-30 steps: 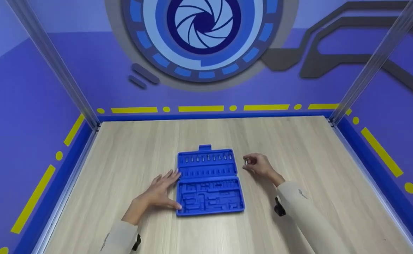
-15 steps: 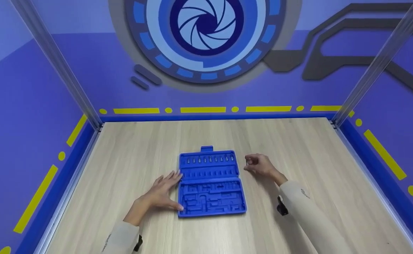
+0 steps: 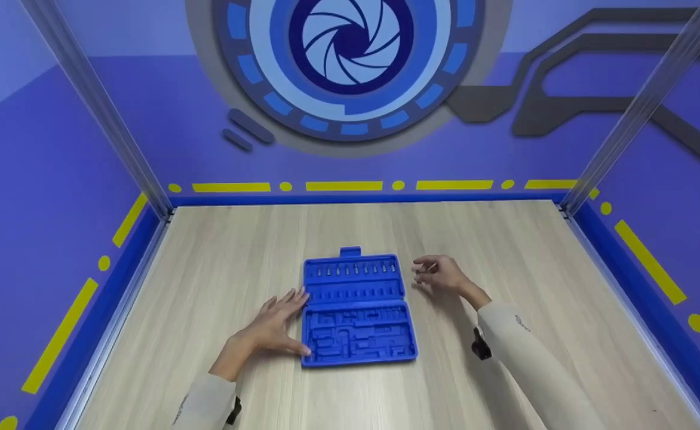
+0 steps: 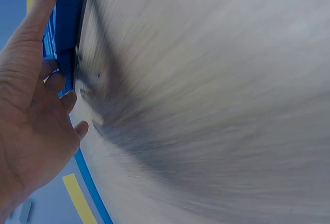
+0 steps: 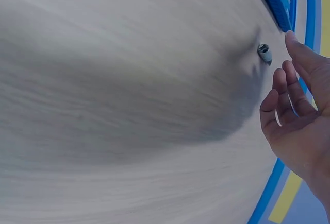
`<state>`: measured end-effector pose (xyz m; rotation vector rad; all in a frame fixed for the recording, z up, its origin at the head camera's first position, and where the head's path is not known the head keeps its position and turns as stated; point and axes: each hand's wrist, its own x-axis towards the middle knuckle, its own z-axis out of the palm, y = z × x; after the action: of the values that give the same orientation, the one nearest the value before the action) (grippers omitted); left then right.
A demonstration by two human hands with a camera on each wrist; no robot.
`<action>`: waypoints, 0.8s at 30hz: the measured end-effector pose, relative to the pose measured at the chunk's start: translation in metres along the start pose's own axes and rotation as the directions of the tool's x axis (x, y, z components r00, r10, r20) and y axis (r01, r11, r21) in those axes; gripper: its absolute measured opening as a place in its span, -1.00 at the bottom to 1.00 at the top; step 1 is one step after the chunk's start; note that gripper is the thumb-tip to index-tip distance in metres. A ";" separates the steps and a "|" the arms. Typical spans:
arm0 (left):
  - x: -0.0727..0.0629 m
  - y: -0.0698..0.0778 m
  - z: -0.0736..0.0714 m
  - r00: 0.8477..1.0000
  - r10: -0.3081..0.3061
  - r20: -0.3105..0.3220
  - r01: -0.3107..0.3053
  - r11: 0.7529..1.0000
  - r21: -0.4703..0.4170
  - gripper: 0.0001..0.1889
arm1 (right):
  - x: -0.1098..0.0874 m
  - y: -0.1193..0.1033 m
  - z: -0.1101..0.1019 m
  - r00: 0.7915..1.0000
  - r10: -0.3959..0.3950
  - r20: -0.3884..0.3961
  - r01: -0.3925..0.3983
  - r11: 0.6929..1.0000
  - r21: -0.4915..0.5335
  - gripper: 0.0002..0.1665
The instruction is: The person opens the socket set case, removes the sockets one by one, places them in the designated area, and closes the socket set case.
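Note:
A blue plastic tool case lies unfolded on the table, a row of small metal bits along its far half. The moulded recesses of its near half hold nothing. My left hand rests at the case's left side, thumb on the near corner and straight fingertips by the middle. To the right of the case hovers my right hand, thumb and fingers parted with nothing between them. In the right wrist view a small metal socket stands on the tabletop just off those fingertips.
The case's latch tab points toward the back. Around the wooden table rise blue and purple walls, with metal posts at the back corners.
My right hand held the small metal socket between thumb and fingers; now it has let go and the fingers have spread slightly. The left hand stays at the case.

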<state>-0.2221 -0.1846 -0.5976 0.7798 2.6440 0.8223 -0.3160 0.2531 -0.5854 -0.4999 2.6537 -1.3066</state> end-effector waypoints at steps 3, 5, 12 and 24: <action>0.000 0.000 -0.001 1.000 -0.002 0.002 0.002 1.000 0.001 0.32 | 0.003 -0.006 0.002 1.000 -0.017 0.014 0.017 0.999 0.036 -0.56; 0.000 0.000 0.000 1.000 -0.005 0.002 0.005 1.000 -0.001 0.33 | 0.003 -0.016 0.003 0.999 -0.028 0.022 0.027 0.998 0.054 -0.56; 0.001 -0.001 0.001 1.000 -0.007 0.006 0.007 1.000 0.002 0.34 | 0.013 -0.028 0.018 0.995 -0.102 0.018 0.101 0.993 0.056 -0.55; 0.000 -0.004 0.003 1.000 0.007 -0.007 -0.007 1.000 0.007 0.35 | 0.031 -0.053 0.047 0.987 -0.132 0.090 0.125 0.989 0.079 -0.50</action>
<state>-0.2228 -0.1862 -0.6020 0.7904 2.6534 0.8190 -0.3195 0.1770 -0.5714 -0.7158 2.5232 -1.3724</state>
